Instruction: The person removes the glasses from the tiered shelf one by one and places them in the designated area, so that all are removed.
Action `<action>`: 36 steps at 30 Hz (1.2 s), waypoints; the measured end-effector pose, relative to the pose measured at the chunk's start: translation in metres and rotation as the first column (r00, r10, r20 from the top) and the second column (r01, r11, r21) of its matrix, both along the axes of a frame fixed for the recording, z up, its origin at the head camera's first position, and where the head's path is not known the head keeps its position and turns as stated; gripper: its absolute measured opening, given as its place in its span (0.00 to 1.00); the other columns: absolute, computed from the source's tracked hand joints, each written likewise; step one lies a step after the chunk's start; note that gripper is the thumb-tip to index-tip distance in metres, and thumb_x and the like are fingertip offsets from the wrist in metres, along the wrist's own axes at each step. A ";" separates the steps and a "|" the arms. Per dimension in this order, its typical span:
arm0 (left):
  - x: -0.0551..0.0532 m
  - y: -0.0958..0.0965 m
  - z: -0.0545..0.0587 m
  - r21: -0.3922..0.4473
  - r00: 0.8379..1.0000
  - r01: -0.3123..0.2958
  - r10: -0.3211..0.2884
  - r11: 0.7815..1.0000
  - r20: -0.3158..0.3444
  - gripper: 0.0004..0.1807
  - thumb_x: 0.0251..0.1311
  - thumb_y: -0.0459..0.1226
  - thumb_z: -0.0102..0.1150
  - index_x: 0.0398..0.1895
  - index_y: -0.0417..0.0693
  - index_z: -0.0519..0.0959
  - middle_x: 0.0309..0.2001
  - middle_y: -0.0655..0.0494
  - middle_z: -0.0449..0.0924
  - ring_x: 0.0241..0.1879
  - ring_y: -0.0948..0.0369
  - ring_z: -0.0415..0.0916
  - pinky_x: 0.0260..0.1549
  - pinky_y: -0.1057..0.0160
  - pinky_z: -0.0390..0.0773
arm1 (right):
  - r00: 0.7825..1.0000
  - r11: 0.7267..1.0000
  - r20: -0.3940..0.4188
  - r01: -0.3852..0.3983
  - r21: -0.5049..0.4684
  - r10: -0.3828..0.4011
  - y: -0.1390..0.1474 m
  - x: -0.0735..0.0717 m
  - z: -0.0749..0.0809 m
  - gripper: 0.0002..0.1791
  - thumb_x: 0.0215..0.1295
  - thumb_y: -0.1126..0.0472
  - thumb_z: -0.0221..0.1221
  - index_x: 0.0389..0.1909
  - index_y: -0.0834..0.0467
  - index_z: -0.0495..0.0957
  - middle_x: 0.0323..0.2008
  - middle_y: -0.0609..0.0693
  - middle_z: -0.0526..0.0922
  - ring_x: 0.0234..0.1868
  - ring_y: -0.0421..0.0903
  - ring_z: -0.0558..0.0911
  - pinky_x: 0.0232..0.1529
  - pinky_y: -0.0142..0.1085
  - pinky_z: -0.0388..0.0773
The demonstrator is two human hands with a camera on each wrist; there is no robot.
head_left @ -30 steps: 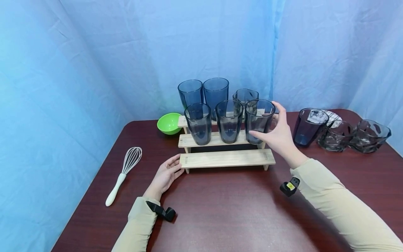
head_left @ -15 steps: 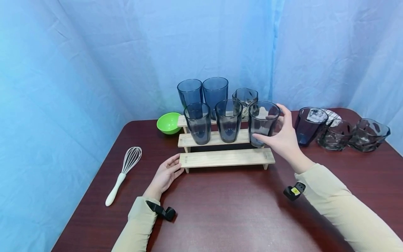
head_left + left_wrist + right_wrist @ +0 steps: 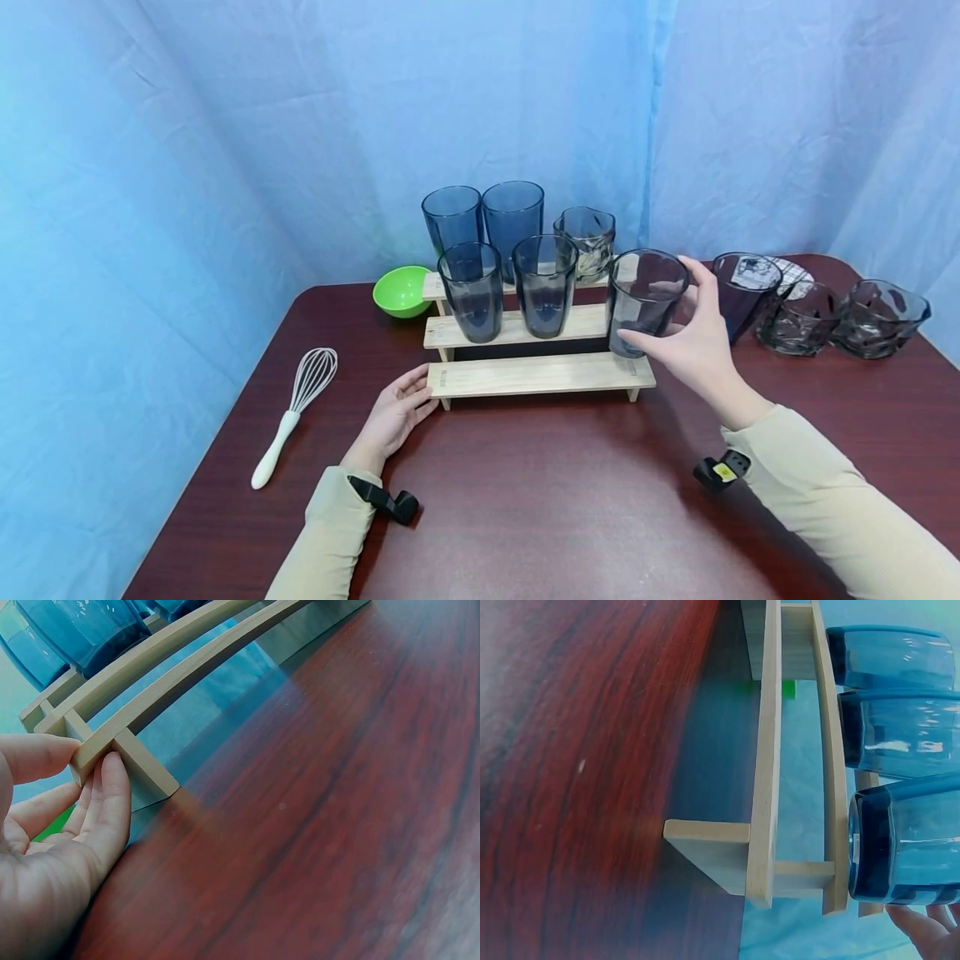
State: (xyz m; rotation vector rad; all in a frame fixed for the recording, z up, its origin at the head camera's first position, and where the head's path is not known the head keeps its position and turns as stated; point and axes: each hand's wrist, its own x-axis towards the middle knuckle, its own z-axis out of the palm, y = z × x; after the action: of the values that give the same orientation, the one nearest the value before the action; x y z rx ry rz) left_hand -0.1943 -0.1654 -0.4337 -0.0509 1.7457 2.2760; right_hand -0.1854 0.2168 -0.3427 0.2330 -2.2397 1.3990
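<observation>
My right hand [image 3: 693, 337] grips a tall smoky glass tumbler [image 3: 647, 304] between thumb and fingers, near the right end of the three-step wooden rack [image 3: 540, 375]. In the right wrist view the tumbler [image 3: 915, 840] is tilted slightly, its base just off the middle step. My left hand [image 3: 393, 417] pinches the left end of the rack's lowest step; in the left wrist view the thumb lies on top and fingers below the board [image 3: 112, 735]. Two like tumblers, one [image 3: 471, 292] left and one [image 3: 546, 287] beside it, stand on the middle step.
On the top step are two blue tumblers [image 3: 513, 221] and a wavy glass [image 3: 588, 242]. Right of the rack stand a dark tumbler [image 3: 742, 292], two low glasses [image 3: 877, 317] and a checked round item [image 3: 791, 275]. Left lie a green bowl [image 3: 402, 293] and a whisk [image 3: 296, 412].
My right hand has moved the tumbler right and toward me, away from its neighbours on the middle step. The left hand stays on the rack's end.
</observation>
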 end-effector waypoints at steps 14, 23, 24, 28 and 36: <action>-0.001 -0.001 -0.002 -0.012 1.000 -0.004 0.004 1.000 -0.004 0.30 0.67 0.24 0.42 0.72 0.37 0.52 0.47 0.57 0.70 0.42 0.70 0.76 0.43 0.71 0.76 | 0.999 0.998 -0.038 -0.014 -0.059 0.012 0.023 0.017 -0.005 0.60 0.36 0.78 0.71 0.70 0.49 0.50 0.49 0.39 0.73 0.49 0.30 0.75 0.38 0.18 0.75; -0.001 -0.001 -0.002 -0.009 1.000 -0.010 0.010 1.000 -0.005 0.30 0.67 0.24 0.42 0.72 0.37 0.52 0.45 0.59 0.71 0.42 0.70 0.76 0.42 0.71 0.76 | 0.999 0.998 -0.033 0.016 -0.054 -0.018 0.049 0.030 -0.012 0.61 0.35 0.82 0.69 0.70 0.48 0.50 0.48 0.38 0.75 0.42 0.28 0.78 0.36 0.18 0.76; -0.001 -0.001 -0.001 -0.009 1.000 -0.012 0.012 1.000 -0.005 0.30 0.67 0.24 0.42 0.72 0.37 0.52 0.45 0.59 0.71 0.42 0.70 0.76 0.42 0.71 0.76 | 0.999 0.998 -0.031 0.023 -0.050 -0.025 0.052 0.031 -0.013 0.61 0.35 0.82 0.69 0.70 0.48 0.50 0.48 0.38 0.75 0.42 0.27 0.78 0.35 0.18 0.75; 0.000 -0.001 -0.001 -0.006 1.000 -0.011 0.011 1.000 0.001 0.30 0.67 0.24 0.42 0.72 0.37 0.52 0.45 0.58 0.71 0.42 0.70 0.76 0.43 0.70 0.76 | 0.999 0.997 -0.013 0.033 -0.066 -0.034 0.067 0.036 -0.019 0.60 0.37 0.82 0.68 0.70 0.48 0.48 0.47 0.36 0.76 0.41 0.26 0.78 0.35 0.17 0.75; 0.001 0.000 0.001 0.007 1.000 -0.003 0.003 1.000 0.003 0.30 0.67 0.24 0.42 0.72 0.36 0.52 0.44 0.59 0.72 0.41 0.69 0.76 0.42 0.71 0.76 | 0.999 0.986 0.024 0.041 -0.162 -0.038 0.098 0.045 -0.030 0.59 0.40 0.81 0.68 0.69 0.46 0.48 0.47 0.36 0.77 0.40 0.27 0.79 0.35 0.17 0.75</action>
State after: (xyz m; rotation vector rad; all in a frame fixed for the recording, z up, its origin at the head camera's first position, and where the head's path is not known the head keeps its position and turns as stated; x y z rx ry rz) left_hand -0.1935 -0.1653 -0.4331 -0.0558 1.7367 2.2830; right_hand -0.1403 0.3147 -0.3725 0.1189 -2.1208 1.5592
